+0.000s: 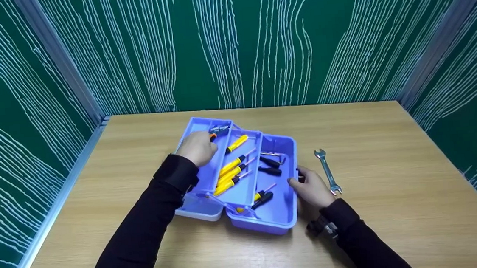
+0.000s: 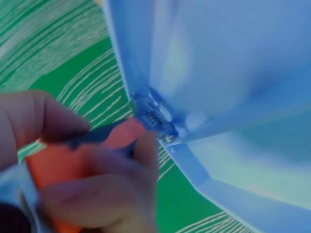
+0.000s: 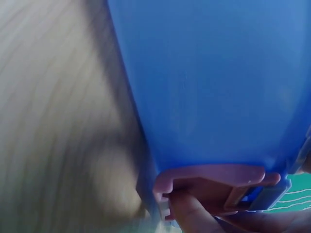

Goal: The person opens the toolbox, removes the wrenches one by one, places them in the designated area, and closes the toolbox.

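An opened purple-blue toolbox (image 1: 291, 198) with stepped trays stands mid-table. My left hand (image 1: 197, 149) grips orange-and-black-handled pliers (image 2: 63, 167) over the far end of the upper left tray (image 1: 213, 153). The metal head of the pliers lies at the tray's wall in the left wrist view. My right hand (image 1: 314, 187) grips the toolbox's right wall, thumb on the rim. Its fingers touch the pinkish latch (image 3: 214, 174) in the right wrist view. Yellow-handled screwdrivers (image 1: 230, 175) lie in the middle tray, with black-handled tools (image 1: 270, 171) in the bottom compartment.
A double open-ended wrench (image 1: 328, 172) lies on the wooden table (image 1: 371, 140) just right of my right hand. Green panels (image 1: 340, 23) with white wavy lines enclose the table at the back and both sides.
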The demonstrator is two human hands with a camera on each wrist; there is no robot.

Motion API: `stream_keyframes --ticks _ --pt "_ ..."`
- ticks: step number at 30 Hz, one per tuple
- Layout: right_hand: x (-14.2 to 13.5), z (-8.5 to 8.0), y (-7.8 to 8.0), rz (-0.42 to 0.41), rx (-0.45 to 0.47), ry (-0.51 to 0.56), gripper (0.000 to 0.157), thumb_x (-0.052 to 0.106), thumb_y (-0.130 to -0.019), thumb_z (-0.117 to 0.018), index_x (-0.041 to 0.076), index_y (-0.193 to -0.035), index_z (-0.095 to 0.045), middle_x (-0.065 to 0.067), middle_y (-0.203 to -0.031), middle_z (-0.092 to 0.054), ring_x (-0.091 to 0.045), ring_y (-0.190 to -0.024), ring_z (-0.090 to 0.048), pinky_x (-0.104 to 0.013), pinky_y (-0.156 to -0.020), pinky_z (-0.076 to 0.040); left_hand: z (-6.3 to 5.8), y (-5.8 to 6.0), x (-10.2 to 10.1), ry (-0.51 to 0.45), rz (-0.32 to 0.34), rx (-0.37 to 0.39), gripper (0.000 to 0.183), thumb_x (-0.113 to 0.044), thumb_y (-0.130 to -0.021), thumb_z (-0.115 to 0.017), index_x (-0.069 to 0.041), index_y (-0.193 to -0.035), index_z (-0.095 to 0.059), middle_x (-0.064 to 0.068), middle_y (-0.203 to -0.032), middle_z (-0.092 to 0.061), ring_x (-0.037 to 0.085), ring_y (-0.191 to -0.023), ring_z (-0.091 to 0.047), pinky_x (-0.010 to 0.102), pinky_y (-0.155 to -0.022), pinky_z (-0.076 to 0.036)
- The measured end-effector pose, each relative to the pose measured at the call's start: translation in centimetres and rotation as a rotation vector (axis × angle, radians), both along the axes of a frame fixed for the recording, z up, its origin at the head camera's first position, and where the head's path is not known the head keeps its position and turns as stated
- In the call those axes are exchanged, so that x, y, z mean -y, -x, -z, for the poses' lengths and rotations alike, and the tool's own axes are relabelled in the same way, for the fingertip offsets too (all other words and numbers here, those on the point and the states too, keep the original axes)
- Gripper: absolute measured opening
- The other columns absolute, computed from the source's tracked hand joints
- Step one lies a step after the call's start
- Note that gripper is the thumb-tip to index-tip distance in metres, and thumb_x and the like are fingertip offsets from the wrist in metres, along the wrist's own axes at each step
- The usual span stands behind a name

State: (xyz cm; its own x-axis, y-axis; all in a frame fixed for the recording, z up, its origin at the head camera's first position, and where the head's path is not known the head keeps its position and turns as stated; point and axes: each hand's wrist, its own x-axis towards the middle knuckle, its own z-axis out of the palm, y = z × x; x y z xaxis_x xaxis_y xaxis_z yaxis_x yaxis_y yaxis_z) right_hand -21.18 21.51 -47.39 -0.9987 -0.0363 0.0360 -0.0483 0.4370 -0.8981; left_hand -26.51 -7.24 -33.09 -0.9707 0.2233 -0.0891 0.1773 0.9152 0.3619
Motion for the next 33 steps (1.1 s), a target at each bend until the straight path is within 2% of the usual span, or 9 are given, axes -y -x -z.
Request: stream_keyframes --ticks 4,7,13,17,20,22,26,30,33 --pt "0.0 0.0 0.0 -0.008 0.014 0.001 0.043 0.007 -0.094 -0.057 -0.011 -0.133 -0.052 -0.028 -0.120 -0.065 -0.027 -0.103 -0.066 -0.022 -0.081 -0.055 0.2 -0.3 0.1 -0.020 -0.020 0.018 0.022 -0.014 -0.096 -0.052 0.003 -0.098 -0.065 0.009 -0.085 -0.054 0.021 -0.068 -0.049 0.026 -0.056 -0.034" --pt "-0.1 0.0 0.0 -0.009 0.013 -0.006 0.045 0.009 -0.094 -0.058 -0.011 -0.133 -0.051 -0.028 -0.120 -0.065 -0.028 -0.104 -0.066 -0.027 -0.083 -0.057 0.1 -0.6 0.2 -0.031 -0.029 0.010 0.023 -0.014 -0.097 -0.052 0.004 -0.103 -0.065 0.011 -0.087 -0.054 0.022 -0.071 -0.050 0.027 -0.058 -0.035" --pt "-0.6 -0.8 0.0 -0.014 0.040 0.027 0.053 0.014 -0.096 -0.059 -0.011 -0.140 -0.044 -0.030 -0.130 -0.058 -0.029 -0.107 -0.065 -0.027 -0.081 -0.058 -0.3 -1.1 0.5 -0.061 -0.006 -0.084 0.022 -0.012 -0.096 -0.050 0.006 -0.100 -0.064 0.013 -0.091 -0.055 0.024 -0.075 -0.050 0.033 -0.066 -0.041" --pt "-0.9 -1.8 0.1 -0.005 0.083 0.093 0.060 0.017 -0.098 -0.056 -0.010 -0.146 -0.033 -0.032 -0.137 -0.051 -0.031 -0.107 -0.063 -0.025 -0.075 -0.057 -0.8 -1.7 0.3 -0.130 -0.032 -0.126 0.032 -0.012 -0.098 -0.047 0.009 -0.119 -0.060 0.021 -0.108 -0.058 0.026 -0.084 -0.054 0.037 -0.076 -0.051" --pt "-1.1 -2.6 0.1 0.024 0.069 0.089 0.063 0.019 -0.099 -0.055 -0.011 -0.148 -0.029 -0.032 -0.140 -0.048 -0.038 -0.116 -0.059 -0.034 -0.089 -0.056 -1.1 -2.4 0.0 -0.198 -0.053 -0.171 0.040 -0.012 -0.099 -0.045 0.008 -0.133 -0.051 0.024 -0.117 -0.054 0.029 -0.091 -0.056 0.040 -0.085 -0.052" --pt "-1.1 -3.2 0.1 0.043 0.034 0.084 0.062 0.019 -0.099 -0.055 -0.011 -0.147 -0.029 -0.032 -0.142 -0.046 -0.041 -0.126 -0.053 -0.040 -0.102 -0.049 -1.1 -3.0 -0.4 -0.263 -0.055 -0.205 0.044 -0.011 -0.100 -0.045 0.007 -0.139 -0.047 0.025 -0.121 -0.052 0.030 -0.095 -0.057 0.041 -0.088 -0.052" --pt "-0.5 -4.6 0.0 0.059 -0.024 0.149 0.057 0.015 -0.100 -0.053 -0.010 -0.147 -0.032 -0.030 -0.143 -0.046 -0.041 -0.131 -0.049 -0.045 -0.110 -0.042 -0.5 -4.2 -1.6 -0.384 0.009 -0.298 0.043 -0.006 -0.099 -0.047 0.006 -0.141 -0.045 0.024 -0.117 -0.051 0.028 -0.088 -0.054 0.040 -0.079 -0.052" --pt "0.9 -5.9 -0.1 0.059 -0.054 0.259 0.050 0.012 -0.100 -0.053 -0.008 -0.144 -0.039 -0.028 -0.141 -0.050 -0.035 -0.127 -0.053 -0.033 -0.102 -0.050 0.5 -5.4 -3.0 -0.431 0.102 -0.373 0.045 -0.003 -0.098 -0.049 0.005 -0.142 -0.044 0.022 -0.109 -0.052 0.021 -0.075 -0.047 0.031 -0.063 -0.048" --pt "2.1 -6.6 -0.3 0.041 -0.064 0.300 0.046 0.015 -0.101 -0.053 -0.005 -0.141 -0.045 -0.026 -0.139 -0.053 -0.028 -0.121 -0.058 -0.026 -0.095 -0.054 1.6 -6.3 -4.2 -0.427 0.162 -0.390 0.048 -0.003 -0.097 -0.049 0.004 -0.144 -0.041 0.022 -0.110 -0.054 0.019 -0.078 -0.052 0.029 -0.065 -0.051"
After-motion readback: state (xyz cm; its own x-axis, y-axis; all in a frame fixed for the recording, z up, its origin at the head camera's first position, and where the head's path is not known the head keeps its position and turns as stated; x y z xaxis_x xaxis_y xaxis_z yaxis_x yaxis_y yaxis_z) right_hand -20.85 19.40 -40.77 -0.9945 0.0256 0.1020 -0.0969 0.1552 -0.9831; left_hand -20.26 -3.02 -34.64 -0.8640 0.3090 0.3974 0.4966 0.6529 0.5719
